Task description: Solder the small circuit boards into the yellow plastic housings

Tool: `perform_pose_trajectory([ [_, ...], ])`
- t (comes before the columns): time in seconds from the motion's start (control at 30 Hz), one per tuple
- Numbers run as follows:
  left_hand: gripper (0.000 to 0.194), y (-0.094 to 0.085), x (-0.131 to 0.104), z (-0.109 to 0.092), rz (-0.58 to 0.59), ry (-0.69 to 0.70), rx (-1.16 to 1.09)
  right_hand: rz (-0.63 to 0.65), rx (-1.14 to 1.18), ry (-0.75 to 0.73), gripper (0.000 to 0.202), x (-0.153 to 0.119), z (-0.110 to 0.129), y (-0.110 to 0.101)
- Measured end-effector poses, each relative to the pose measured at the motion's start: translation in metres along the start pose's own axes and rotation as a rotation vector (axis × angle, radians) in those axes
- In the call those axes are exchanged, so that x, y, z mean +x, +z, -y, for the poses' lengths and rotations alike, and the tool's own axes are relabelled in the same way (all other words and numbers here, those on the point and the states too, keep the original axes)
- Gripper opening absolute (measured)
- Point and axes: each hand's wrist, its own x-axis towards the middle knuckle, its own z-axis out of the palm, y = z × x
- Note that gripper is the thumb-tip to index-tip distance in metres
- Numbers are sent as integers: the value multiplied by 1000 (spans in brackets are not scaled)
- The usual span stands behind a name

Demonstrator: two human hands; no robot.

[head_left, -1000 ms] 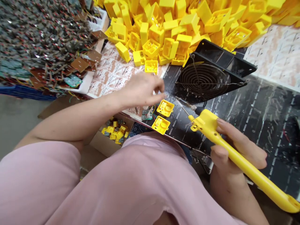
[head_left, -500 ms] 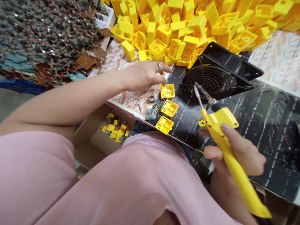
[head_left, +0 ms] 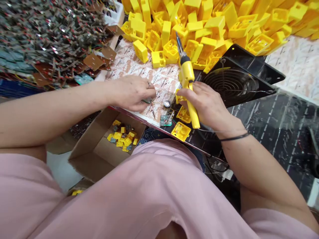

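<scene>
My right hand (head_left: 205,101) grips a yellow soldering gun (head_left: 187,74) with its dark tip pointing up and away. The gun and hand partly cover two yellow plastic housings (head_left: 183,114) on the table. A third yellow housing (head_left: 181,131) lies open side up near the front edge. Beside them are a small green circuit board (head_left: 165,120) with wires and a round speaker (head_left: 167,104). My left hand (head_left: 136,93) is low over the patterned paper with curled fingers; a dark greenish bit shows at the fingertips, too hidden to name.
Yellow housings (head_left: 174,20) are heaped along the back. A black fan (head_left: 231,81) with a wire guard stands right of centre. At left lies a large pile of circuit boards (head_left: 54,39). Below the table edge, a cardboard box (head_left: 99,146) holds yellow parts.
My right hand has brought the soldering gun from the right to above the housings, its tip now farther back. My left hand has drawn back leftward from the housings, its fingers now curled.
</scene>
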Motion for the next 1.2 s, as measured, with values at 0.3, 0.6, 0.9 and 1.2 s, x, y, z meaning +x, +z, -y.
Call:
perform_pose_trajectory([
  [0.3, 39, 8, -17, -9, 79, -190, -277, 64, -17, 76, 27, -14, 13, 1],
  [0.6, 36, 19, -17, -26, -167, 70, -17, -94, -14, 81, 22, -22, 9, 5],
  [0.9, 25, 32, 1, -22, -376, -196, -527, -44, -11, 117, 23, -24, 11, 12],
  [1.2, 20, 18, 30, -27, -255, -331, -811, -174, -3, 74, 19, -34, 17, 0],
])
